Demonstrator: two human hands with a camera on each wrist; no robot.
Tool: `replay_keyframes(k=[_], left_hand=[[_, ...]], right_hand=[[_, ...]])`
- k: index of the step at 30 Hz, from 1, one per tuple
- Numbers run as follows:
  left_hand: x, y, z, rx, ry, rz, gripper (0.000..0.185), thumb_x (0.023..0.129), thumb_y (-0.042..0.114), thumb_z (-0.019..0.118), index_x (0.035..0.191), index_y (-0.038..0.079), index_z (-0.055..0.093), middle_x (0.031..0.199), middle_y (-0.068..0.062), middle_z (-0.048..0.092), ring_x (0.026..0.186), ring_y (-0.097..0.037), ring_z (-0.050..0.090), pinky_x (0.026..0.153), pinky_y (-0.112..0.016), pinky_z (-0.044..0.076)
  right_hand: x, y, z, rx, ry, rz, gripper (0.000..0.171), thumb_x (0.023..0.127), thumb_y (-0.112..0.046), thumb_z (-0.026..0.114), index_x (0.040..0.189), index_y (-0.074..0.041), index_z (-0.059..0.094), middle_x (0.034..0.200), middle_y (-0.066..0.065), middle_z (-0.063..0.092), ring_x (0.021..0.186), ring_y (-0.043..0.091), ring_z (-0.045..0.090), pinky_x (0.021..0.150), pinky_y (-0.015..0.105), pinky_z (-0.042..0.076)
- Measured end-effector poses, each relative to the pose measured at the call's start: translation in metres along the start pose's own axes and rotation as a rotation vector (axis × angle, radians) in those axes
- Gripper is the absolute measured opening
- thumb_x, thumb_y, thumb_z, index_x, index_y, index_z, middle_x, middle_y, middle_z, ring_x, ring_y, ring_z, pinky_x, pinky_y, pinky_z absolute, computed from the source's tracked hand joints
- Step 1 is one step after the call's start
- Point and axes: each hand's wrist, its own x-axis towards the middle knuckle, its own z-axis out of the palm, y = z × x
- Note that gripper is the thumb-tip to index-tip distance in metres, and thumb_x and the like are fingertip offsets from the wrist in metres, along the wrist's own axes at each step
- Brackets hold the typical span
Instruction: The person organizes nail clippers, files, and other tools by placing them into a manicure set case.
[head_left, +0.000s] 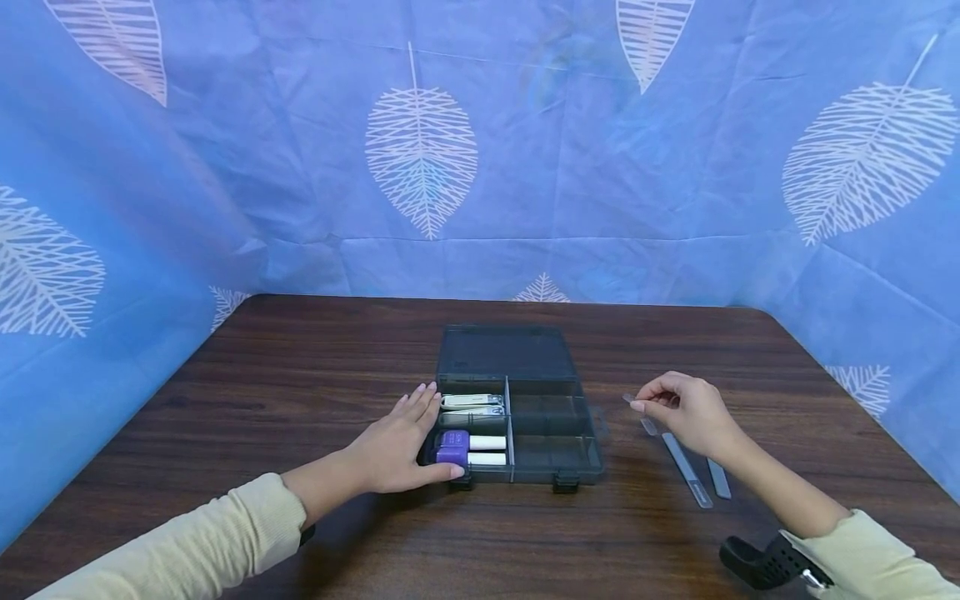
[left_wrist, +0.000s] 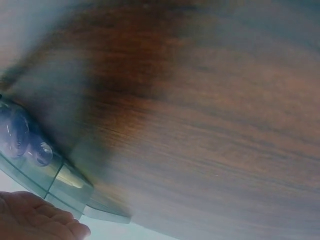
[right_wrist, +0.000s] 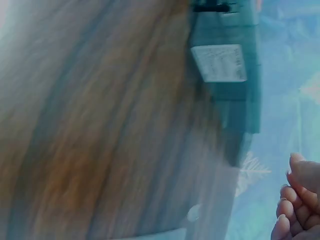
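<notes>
My flat left hand point(head_left: 397, 450) steadies the dark translucent compartment box point(head_left: 517, 408), left half filled; my right hand point(head_left: 686, 408) pinches one glass nail file point(head_left: 637, 410), two more point(head_left: 686, 458) lying near the tabletop's right edge.

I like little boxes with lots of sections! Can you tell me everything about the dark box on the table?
The organizer box is smoky, see-through plastic, lying open on the wooden table, lid flat behind, two latches in front. Dividers split it into compartments. The left ones hold nail clippers and purple nail polish bottles; the right ones look empty. The left hand rests on its left edge.
</notes>
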Motion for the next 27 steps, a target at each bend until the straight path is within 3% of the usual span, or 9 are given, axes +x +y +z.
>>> replay_keyframes(k=[5,17,27], left_hand=[[0.0,0.0,0.0,0.007,0.002,0.007,0.095,0.083,0.065,0.05,0.145,-0.002,0.024,0.154,-0.019,0.015,0.143,-0.032,0.014,0.115,-0.046,0.02],[-0.001,0.001,-0.002,0.012,-0.003,0.007,0.095,0.083,0.065,0.05,0.145,-0.003,0.024,0.154,-0.02,0.015,0.143,-0.032,0.014,0.115,-0.046,0.02],[0.0,0.001,0.0,0.032,0.003,0.004,0.095,0.083,0.066,0.049,0.145,-0.003,0.025,0.154,-0.019,0.016,0.143,-0.032,0.014,0.115,-0.045,0.02]], right_hand=[[0.004,-0.012,0.002,0.057,-0.018,-0.003,0.004,0.084,-0.007,0.066,0.084,-0.004,0.067,0.076,0.003,0.059,0.056,0.002,0.041,0.051,0.021,0.039],[0.013,-0.04,0.023,0.149,-0.17,-0.023,0.005,0.084,-0.012,0.067,0.082,-0.008,0.067,0.078,0.0,0.058,0.061,0.003,0.044,0.054,0.022,0.04],[0.017,-0.057,0.052,0.14,-0.285,-0.17,0.005,0.082,-0.011,0.069,0.078,-0.011,0.066,0.076,-0.005,0.056,0.065,0.0,0.043,0.056,0.019,0.042]])
